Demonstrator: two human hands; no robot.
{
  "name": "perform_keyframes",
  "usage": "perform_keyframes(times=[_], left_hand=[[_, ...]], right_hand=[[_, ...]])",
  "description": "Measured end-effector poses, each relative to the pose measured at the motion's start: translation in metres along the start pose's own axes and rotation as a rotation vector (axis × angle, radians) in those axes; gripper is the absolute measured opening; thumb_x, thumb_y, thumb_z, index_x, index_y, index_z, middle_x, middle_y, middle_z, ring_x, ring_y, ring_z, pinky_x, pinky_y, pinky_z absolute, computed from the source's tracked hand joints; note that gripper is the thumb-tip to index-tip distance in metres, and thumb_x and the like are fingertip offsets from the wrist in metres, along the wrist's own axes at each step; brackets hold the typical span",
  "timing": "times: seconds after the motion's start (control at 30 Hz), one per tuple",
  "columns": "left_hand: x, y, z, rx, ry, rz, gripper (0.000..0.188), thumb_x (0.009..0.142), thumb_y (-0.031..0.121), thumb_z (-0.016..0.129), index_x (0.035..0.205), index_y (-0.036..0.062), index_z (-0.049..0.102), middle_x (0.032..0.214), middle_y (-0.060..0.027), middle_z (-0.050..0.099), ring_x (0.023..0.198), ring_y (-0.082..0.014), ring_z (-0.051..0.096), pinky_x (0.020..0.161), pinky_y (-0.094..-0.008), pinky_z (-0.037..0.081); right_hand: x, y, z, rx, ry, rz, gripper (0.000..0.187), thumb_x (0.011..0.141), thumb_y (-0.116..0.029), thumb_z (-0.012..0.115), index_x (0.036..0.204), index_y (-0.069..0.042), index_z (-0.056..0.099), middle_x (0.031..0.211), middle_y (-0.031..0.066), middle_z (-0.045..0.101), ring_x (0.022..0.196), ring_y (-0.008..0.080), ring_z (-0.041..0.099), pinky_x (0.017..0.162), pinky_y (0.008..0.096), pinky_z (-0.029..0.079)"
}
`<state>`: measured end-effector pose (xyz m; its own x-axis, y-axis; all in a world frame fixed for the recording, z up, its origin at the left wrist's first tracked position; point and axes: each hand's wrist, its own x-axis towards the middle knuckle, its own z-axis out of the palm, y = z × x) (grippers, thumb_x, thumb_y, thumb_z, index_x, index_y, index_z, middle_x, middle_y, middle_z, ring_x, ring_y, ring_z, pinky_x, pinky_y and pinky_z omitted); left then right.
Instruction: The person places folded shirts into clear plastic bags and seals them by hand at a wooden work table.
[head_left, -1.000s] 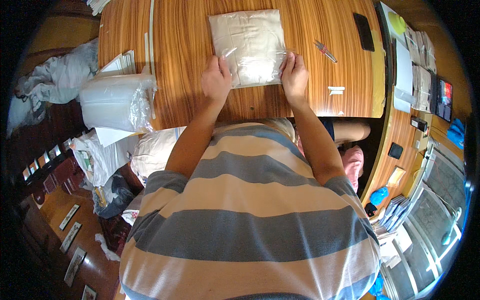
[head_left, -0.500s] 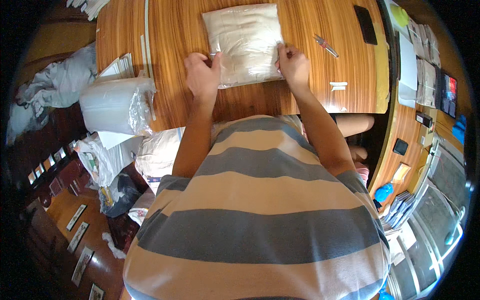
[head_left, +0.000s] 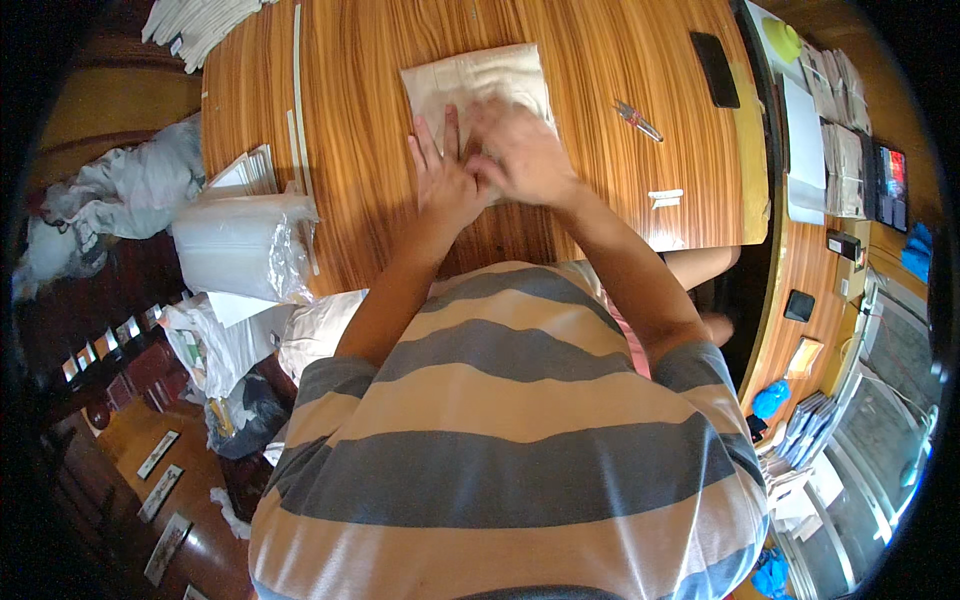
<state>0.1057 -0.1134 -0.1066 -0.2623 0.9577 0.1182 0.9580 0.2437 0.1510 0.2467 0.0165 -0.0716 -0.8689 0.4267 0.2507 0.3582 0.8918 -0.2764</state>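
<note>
A flat, roughly square packet of cream folded cloth in clear plastic (head_left: 505, 68) lies on the wood-grain table in front of me. My left hand (head_left: 447, 185) rests on its near left part, fingers stretched out and spread. Over the near right part of the packet is my right hand (head_left: 525, 155), blurred by motion, so its fingers are hard to read. The two hands meet or overlap near the thumbs. Between them they hide most of the packet's near half.
Thread snips (head_left: 638, 121), white strips (head_left: 665, 198) and a dark phone (head_left: 714, 70) lie to the right. At the left edge are a stack of clear plastic bags (head_left: 235, 245) and white sheets (head_left: 248, 172). Folded cloths (head_left: 200, 28) sit at the far left.
Both hands have left the packet's side edges and come together over its near part. The packet appears lower in the picture, along with the table, as the view shifted.
</note>
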Motion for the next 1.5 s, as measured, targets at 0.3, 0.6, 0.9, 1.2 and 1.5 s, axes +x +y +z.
perform_keyframes(times=[0.3,0.6,0.9,1.2,1.5], left_hand=[[0.019,-0.037,-0.006,-0.059,-0.18,0.34,0.068,0.108,0.046,0.045,0.17,0.0268,0.026,0.179,-0.0154,0.005,0.163,-0.0455,0.002,0.131,-0.0627,0.002],[0.046,0.006,-0.023,-0.095,-0.174,0.018,0.092,0.094,0.043,0.066,0.171,0.0194,0.02,0.178,-0.0127,0.014,0.163,-0.0438,0.008,0.13,-0.0646,-0.001],[0.067,0.023,-0.016,-0.011,-0.2,0.07,0.099,0.085,0.066,0.063,0.169,0.0256,0.029,0.18,-0.0072,0.01,0.16,-0.0524,0.004,0.123,-0.0751,0.002],[0.065,0.019,-0.003,-0.066,-0.231,0.034,0.077,0.097,0.053,0.051,0.168,0.0296,0.032,0.18,-0.0036,0.014,0.161,-0.0507,0.004,0.122,-0.0767,0.0],[0.065,0.019,-0.006,-0.175,-0.133,0.062,0.074,0.098,0.049,0.055,0.164,0.019,0.041,0.178,-0.0078,0.018,0.162,-0.0483,0.006,0.123,-0.0759,0.003]], right_hand=[[-0.009,0.064,0.0,-0.206,0.112,0.313,0.068,0.108,-0.055,0.045,0.163,-0.016,0.04,0.174,0.0122,0.028,0.162,0.0407,0.018,0.13,0.0608,0.014],[-0.023,0.019,-0.011,-0.004,-0.076,0.28,0.069,0.106,-0.05,0.051,0.16,-0.008,0.044,0.173,0.0161,0.029,0.16,0.0409,0.024,0.128,0.0604,0.023],[0.006,0.011,0.014,0.054,-0.141,0.393,0.088,0.105,-0.058,0.039,0.166,0.004,0.024,0.176,0.0203,0.018,0.164,0.0409,0.009,0.131,0.057,0.005],[0.008,0.011,0.02,0.084,-0.183,0.434,0.094,0.102,-0.067,0.042,0.163,0.004,0.032,0.174,0.0192,0.027,0.163,0.0394,0.015,0.131,0.0576,0.007],[0.007,0.014,0.017,0.104,-0.112,0.404,0.087,0.105,-0.063,0.041,0.164,0.0,0.033,0.175,0.0169,0.025,0.163,0.0388,0.014,0.131,0.0576,0.007]])
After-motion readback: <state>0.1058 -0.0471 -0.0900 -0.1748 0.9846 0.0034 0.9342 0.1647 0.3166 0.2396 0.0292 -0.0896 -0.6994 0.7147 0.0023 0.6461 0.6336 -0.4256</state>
